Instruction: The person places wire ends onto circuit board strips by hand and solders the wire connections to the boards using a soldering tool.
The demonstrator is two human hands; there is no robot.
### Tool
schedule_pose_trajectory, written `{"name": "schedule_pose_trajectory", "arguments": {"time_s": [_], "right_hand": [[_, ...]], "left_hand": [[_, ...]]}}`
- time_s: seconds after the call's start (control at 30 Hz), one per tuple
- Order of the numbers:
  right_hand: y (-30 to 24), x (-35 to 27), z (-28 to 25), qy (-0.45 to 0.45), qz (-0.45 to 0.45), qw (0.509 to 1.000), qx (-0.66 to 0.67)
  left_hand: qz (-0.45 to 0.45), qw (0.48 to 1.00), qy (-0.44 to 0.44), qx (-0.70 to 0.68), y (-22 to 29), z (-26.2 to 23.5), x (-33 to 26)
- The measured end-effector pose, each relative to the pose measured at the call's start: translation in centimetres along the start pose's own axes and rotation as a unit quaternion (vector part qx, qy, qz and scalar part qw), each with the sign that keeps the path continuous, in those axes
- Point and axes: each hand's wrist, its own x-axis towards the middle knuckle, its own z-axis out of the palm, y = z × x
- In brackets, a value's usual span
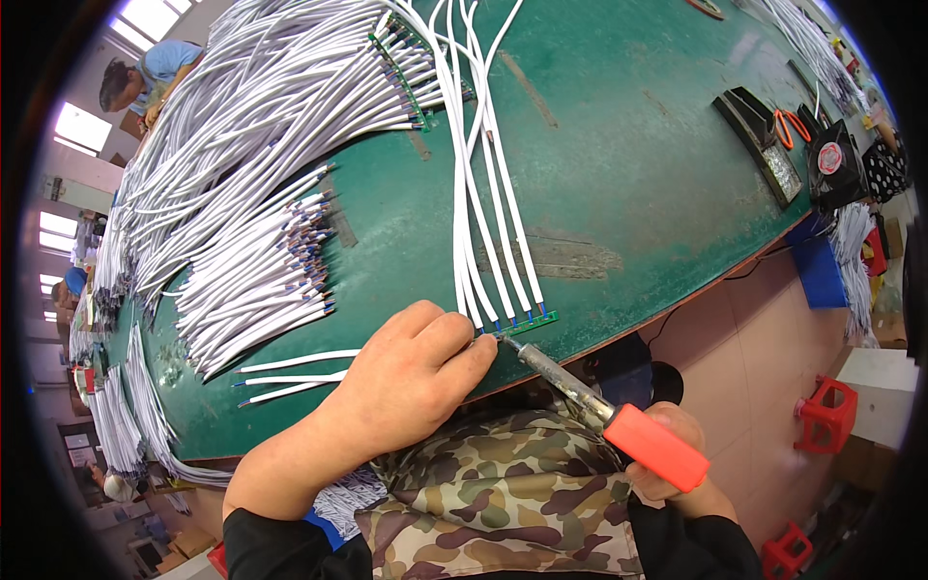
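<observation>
My right hand point(677, 425) is wrapped round the red handle of a soldering iron point(570, 385). Its metal tip meets a narrow green circuit board strip point(536, 322) near the table's front edge. Several white cables point(503, 232) run from the far side down to the strip, where their blue wire ends join it in a row. At the strip's left end my left hand point(416, 372) is closed, thumb and fingers pinched together; what lies between the fingertips is hidden. White cables with bare blue ends point(290, 380) stick out to the left from beneath that hand.
A bundle of cut white cables point(256, 280) lies left on the green table point(406, 213), below a large heap of long cables point(261, 106) with green strips. At the right are orange-handled scissors point(793, 126) and a small black fan point(833, 159). Red stools point(827, 414) stand on the floor.
</observation>
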Motion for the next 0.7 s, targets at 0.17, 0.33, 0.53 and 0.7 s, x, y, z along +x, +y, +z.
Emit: {"name": "schedule_pose_trajectory", "arguments": {"time_s": [0.17, 0.33, 0.53, 0.7], "right_hand": [[0.4, 0.2, -0.2, -0.023, -0.044, 0.999, -0.015], [0.7, 0.1, 0.0, 0.007, -0.061, 0.998, -0.004], [-0.4, 1.2, -1.0, -0.035, -0.04, 0.999, -0.002], [-0.5, 1.2, -1.2, -0.055, -0.04, 0.997, -0.032]], "left_hand": [[0.0, 1.0, -0.005, -0.005, 0.0, -0.1, 0.1], [-0.002, 1.0, -0.008, -0.003, 0.1, -0.1, 0.2], [-0.006, 1.0, -0.012, 0.006, 0.3, -0.1, 0.1], [-0.006, 1.0, -0.009, 0.004, 0.2, -0.1, 0.1]]}}
